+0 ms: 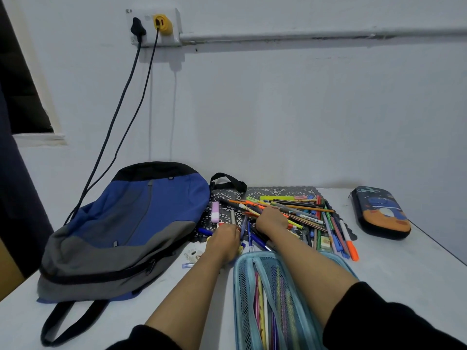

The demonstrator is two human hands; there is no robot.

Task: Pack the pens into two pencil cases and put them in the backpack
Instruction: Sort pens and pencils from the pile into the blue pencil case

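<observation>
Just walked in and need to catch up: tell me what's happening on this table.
Someone has the left hand and right hand in a pile of pens on a dark mat; whether either has a grip on one doesn't show. The mesh pencil case lies open nearby, some pens already inside. The dark pencil case sits closed at the right, the backpack at the left.

A white wall (pixel 278 109) rose behind the white table (pixel 404 269), carrying a socket panel (pixel 174 21) and conduit (pixel 316 34); a dark window (pixel 22 92) sat left.
</observation>
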